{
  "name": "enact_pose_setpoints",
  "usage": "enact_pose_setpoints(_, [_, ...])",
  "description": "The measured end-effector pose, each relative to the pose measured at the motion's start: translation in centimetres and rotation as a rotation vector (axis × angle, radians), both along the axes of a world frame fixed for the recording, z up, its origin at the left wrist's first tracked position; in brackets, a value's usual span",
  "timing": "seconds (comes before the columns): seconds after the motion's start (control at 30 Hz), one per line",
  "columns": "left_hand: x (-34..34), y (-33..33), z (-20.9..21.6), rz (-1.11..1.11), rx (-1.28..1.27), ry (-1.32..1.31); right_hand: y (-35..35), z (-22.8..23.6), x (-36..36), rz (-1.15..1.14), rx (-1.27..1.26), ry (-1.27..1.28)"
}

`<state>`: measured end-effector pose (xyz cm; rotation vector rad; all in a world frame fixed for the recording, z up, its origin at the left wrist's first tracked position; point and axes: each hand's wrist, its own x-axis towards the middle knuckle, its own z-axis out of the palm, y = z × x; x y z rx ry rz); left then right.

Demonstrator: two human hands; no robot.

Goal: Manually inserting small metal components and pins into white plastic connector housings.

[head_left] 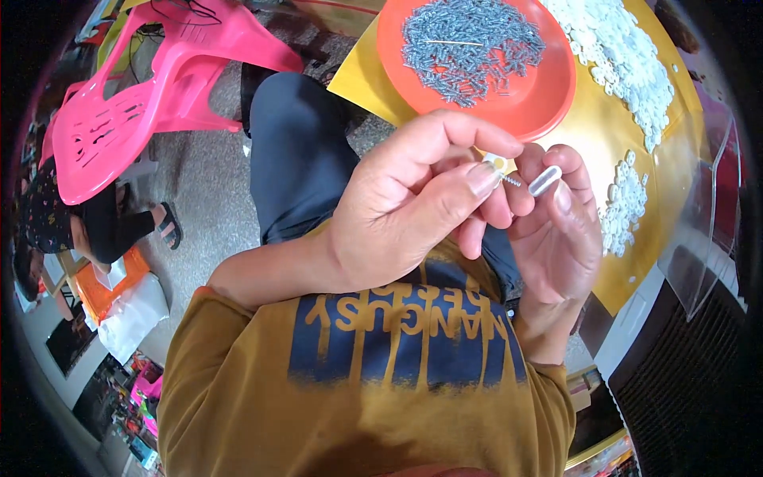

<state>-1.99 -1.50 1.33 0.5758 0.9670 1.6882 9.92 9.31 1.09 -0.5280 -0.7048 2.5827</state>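
Note:
My left hand point(413, 207) pinches a small grey screw point(513, 181) between thumb and fingers, its threaded end pointing right. A small pale piece point(496, 161) shows at the same fingertips; its kind is unclear. In my right hand point(560, 238), thumb and fingers hold a small white oval plastic piece point(545, 181), close to the screw's end but apart from it. Just beyond my hands stands a red basin point(558, 99) with a heap of grey screws point(469, 48) in it. Right of the basin lie white plastic pieces point(624, 60) in a large pile.
A yellow tabletop point(664, 199) carries the basin and a smaller pile of white pieces point(625, 208). A clear plastic sheet point(703, 215) hangs at its right edge. At left stand a pink plastic chair point(111, 127) and another person's sandalled foot point(168, 226).

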Motion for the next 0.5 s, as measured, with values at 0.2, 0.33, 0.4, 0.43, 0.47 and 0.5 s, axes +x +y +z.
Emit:
enact_pose_setpoints(0.2, [-0.08,-0.13,0.0,0.0,-0.005,-0.001,0.36,-0.3,0.33,0.023,0.097,-0.022])
enact_pose_setpoints(0.33, [-0.07,-0.08,-0.03,0.005,-0.023,-0.025,0.05,-0.18,0.31,-0.016,0.115,-0.062])
enact_pose_setpoints(0.4, [-0.04,-0.05,-0.01,0.003,-0.026,-0.029,-0.1,-0.1,0.29,-0.06,0.199,-0.098])
enact_pose_setpoints(0.43, [-0.01,-0.02,-0.01,0.004,-0.028,-0.034,-0.07,-0.12,0.33,-0.062,0.197,-0.096])
enact_pose_setpoints(0.47, [0.03,0.0,-0.01,0.002,-0.029,-0.032,-0.01,-0.15,0.38,-0.062,0.233,-0.096])
enact_pose_setpoints(0.5, [0.06,0.02,0.0,0.007,-0.041,-0.029,0.02,-0.17,0.43,-0.062,0.268,-0.096])
